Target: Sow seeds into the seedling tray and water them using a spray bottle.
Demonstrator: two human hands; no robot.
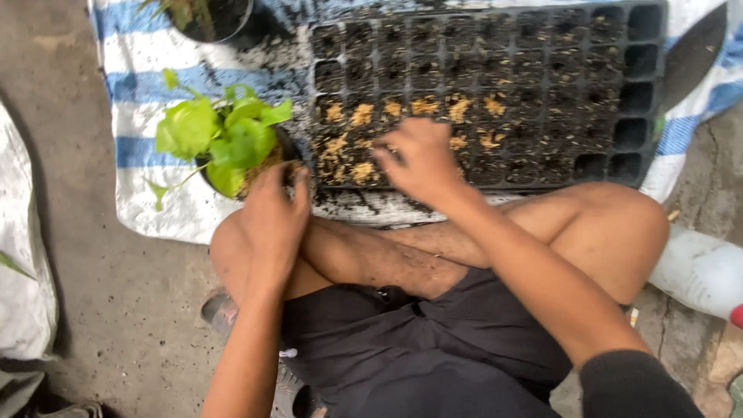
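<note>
Head view: I see my right hand pressing curled fingers into the near-left cells of the seed tray. Just left of the tray, my left hand grips the pot rim.

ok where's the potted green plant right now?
In the head view, the potted plant sits at left on the striped cloth, just left of the black seedling tray, with the left hand touching the pot's near rim.

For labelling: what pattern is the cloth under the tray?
White with blue stripes, cloth, head view.
</note>
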